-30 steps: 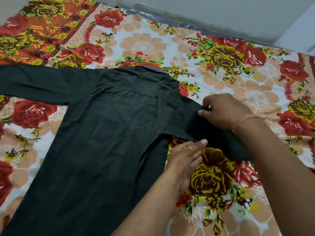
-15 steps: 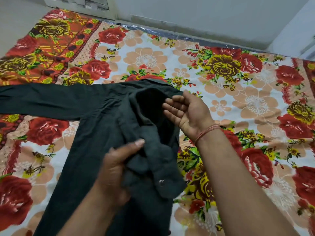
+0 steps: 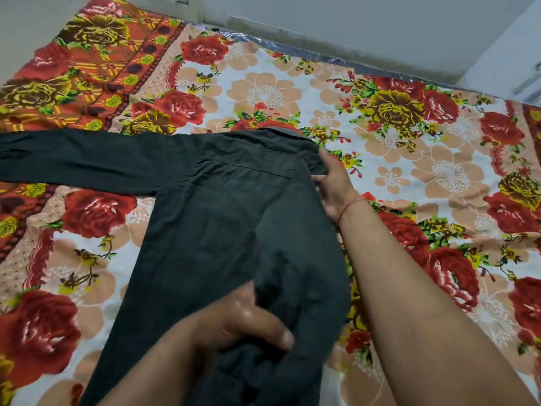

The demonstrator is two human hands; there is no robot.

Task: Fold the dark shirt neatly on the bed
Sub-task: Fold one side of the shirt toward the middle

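Observation:
The dark shirt [image 3: 210,230] lies back side up on the bed [image 3: 409,177], collar at the far end. One sleeve stretches flat out to the left. The other sleeve is folded in over the shirt's right side and runs down toward me. My left hand [image 3: 248,320] grips that folded sleeve's lower part near the bottom of the view. My right hand [image 3: 333,183] rests on the shirt's right shoulder fold beside the collar, fingers pinching the edge of the cloth.
A floral bedsheet in red, yellow and peach covers the bed. A grey wall [image 3: 351,30] runs along the far edge, with a strip of clear plastic [image 3: 292,48] at the mattress edge. Bare sheet lies to the right of the shirt.
The right sleeve, bunched up in my left hand half a second ago, now lies folded down over the shirt. My right hand went from held open above it to the shoulder fold.

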